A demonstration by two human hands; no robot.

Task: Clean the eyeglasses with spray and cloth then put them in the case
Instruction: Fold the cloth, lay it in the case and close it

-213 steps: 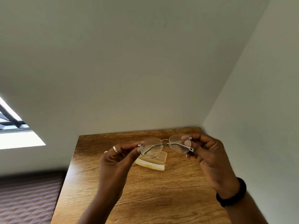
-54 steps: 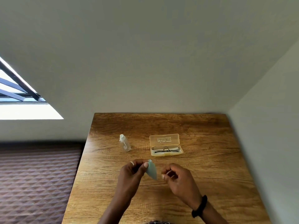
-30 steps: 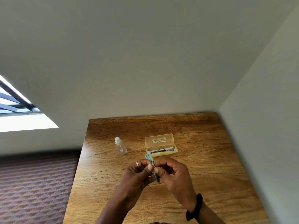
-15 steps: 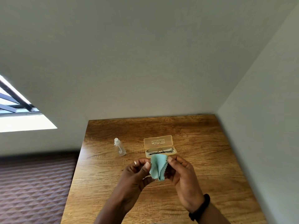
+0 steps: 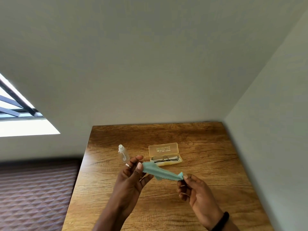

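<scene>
Pinching hands: right hand and left hand each clamp one end of the cloth; hands apart.
cloth: teal, stretched between both hands above the table.
eyeglasses: folded, lying inside the open case, beyond the cloth.
spray bottle: standing left of the case, apart from it.
table: wooden, set against the corner walls.

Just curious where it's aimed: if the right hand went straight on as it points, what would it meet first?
The right hand pinches the teal cloth; beyond it, probably the open yellowish plastic case with the metal-framed eyeglasses, though depth is unclear.
</scene>
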